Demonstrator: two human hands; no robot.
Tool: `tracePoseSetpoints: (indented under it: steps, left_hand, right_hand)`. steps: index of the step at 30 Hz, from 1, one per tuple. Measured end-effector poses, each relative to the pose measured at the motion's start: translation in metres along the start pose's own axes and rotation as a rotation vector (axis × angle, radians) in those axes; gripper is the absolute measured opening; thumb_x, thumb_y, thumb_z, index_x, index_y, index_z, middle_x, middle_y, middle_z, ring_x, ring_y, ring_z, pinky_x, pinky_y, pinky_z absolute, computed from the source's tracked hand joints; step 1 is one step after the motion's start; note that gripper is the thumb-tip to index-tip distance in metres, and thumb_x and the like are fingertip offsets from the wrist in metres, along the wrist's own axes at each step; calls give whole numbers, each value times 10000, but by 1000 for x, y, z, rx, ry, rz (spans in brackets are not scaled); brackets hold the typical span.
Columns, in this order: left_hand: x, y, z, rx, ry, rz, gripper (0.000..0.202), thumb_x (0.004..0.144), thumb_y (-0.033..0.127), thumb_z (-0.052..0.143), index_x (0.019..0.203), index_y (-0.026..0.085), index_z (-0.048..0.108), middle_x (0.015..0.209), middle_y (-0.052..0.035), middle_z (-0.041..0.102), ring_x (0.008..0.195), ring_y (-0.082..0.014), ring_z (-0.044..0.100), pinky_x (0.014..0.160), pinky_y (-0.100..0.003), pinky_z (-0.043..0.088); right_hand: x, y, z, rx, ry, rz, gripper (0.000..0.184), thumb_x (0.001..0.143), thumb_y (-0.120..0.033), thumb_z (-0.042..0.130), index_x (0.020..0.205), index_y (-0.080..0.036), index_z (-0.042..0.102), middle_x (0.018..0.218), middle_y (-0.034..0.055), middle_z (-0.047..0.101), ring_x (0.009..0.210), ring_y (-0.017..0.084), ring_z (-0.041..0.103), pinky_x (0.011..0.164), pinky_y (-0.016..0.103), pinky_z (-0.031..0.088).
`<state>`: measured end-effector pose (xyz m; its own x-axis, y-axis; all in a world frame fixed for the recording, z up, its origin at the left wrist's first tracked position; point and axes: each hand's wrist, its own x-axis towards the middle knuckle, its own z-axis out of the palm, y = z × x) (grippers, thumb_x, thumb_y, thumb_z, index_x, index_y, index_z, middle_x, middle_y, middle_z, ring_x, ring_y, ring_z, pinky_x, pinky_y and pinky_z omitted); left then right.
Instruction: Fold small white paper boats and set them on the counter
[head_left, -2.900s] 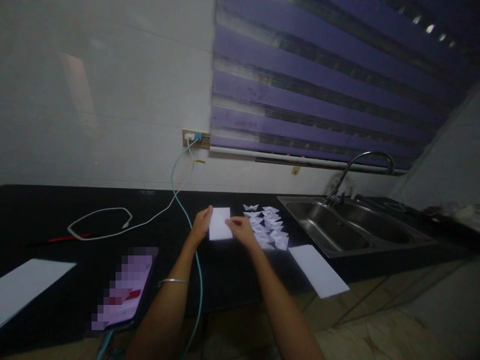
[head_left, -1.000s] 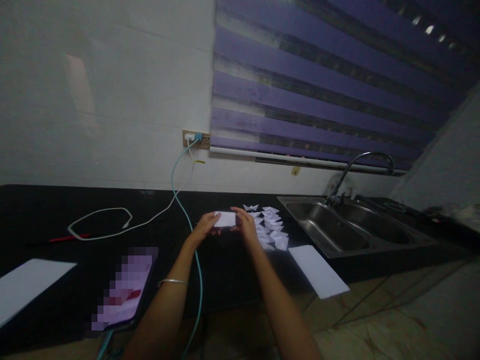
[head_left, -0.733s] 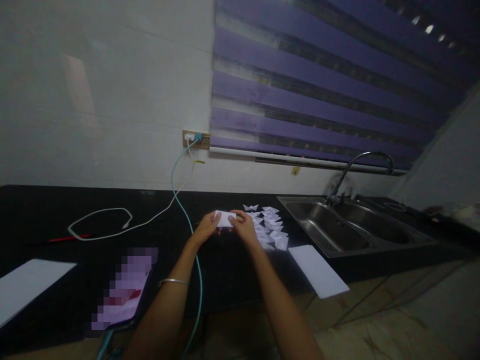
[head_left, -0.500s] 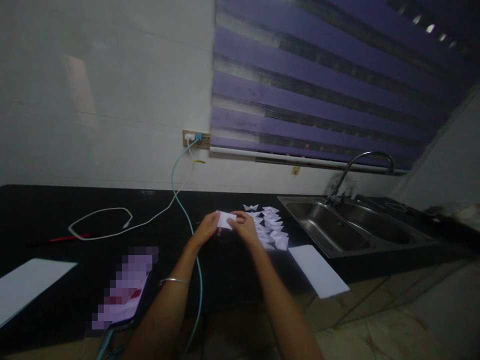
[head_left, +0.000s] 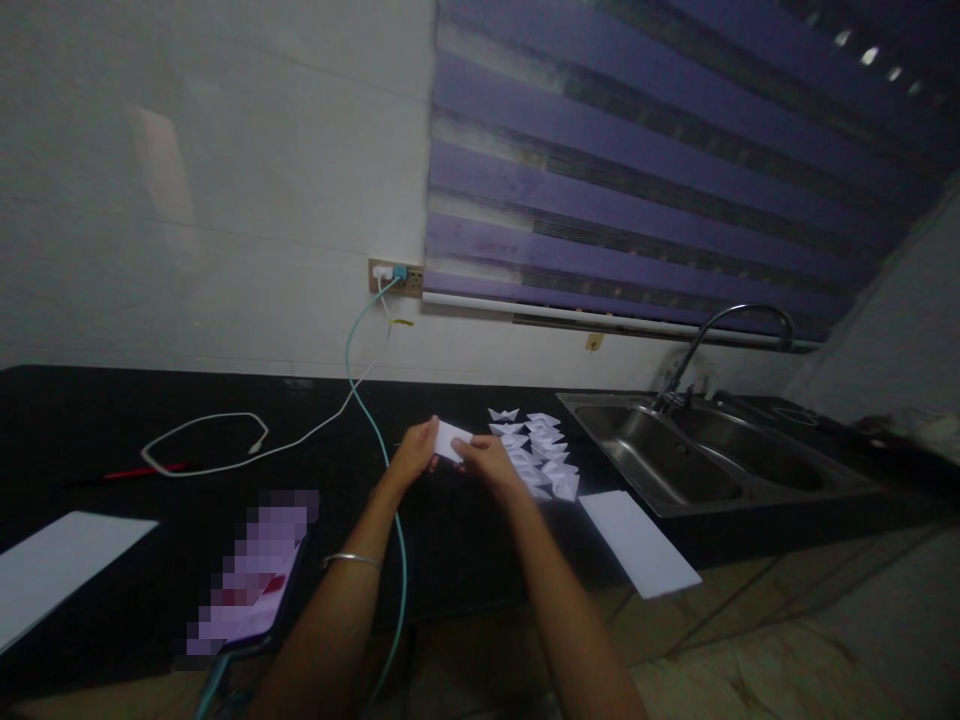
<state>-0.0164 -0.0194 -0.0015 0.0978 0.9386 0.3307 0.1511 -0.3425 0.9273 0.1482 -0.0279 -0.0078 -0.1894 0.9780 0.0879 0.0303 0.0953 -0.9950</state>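
A small folded piece of white paper is held up between both hands over the dark counter. My left hand pinches its left edge, fingers closed. On the paper's right side my right hand grips it, with the thumb on its face. Just right of that hand, several white folded paper boats sit in two rows, partly hidden behind it. A flat sheet of white paper lies right of the boats at the counter's front edge.
A steel double sink with a curved faucet is at the right. A phone with a blurred screen, a stack of white paper and a red pen lie left. A teal cable and a white cable cross the counter.
My right hand's fingers have shifted lower on the folded paper, and the paper is tilted slightly more. The view has moved a little; the boats and sheets stay put.
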Motion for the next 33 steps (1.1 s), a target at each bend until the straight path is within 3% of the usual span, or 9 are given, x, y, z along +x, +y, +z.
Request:
tracePoseSetpoints:
  steps: [5,12,16,26,33]
  left_hand:
    - [0,3,1,1,17,-25,507,838,630,415,651,177,549,395,38,460,329,-119,428,363,-230,310]
    - [0,8,2,-23,40,42,394,824,544,509,706,169,538,501,39,520,377,-99,472,377,-207,356]
    - [-1,11,2,-54,-15,32,357,772,501,611,761,144,586,583,19,583,401,-88,486,378,-201,384]
    - [-4,16,-4,-111,-53,-3,342,720,454,692,788,121,652,609,-8,620,423,-90,504,375,-197,412]
    - [-3,12,-3,-103,-86,20,368,773,497,625,811,131,626,609,5,592,430,-100,505,383,-207,409]
  right_hand:
    - [1,-1,-1,-81,66,-55,419,650,-525,721,597,-120,631,500,-1,562,439,87,457,439,207,317]
    - [3,0,-1,-150,50,-67,406,631,-509,727,588,-115,637,509,-4,568,446,84,444,440,207,289]
    - [4,1,-1,-137,57,-82,422,625,-519,731,572,-113,629,491,-5,553,440,78,425,432,205,271]
    - [0,-4,0,-10,-18,-128,375,678,-504,707,703,-131,677,560,-8,586,481,92,484,468,208,351]
    - [1,-11,2,-59,71,-270,318,736,-446,673,706,-130,701,558,4,598,490,110,501,475,219,369]
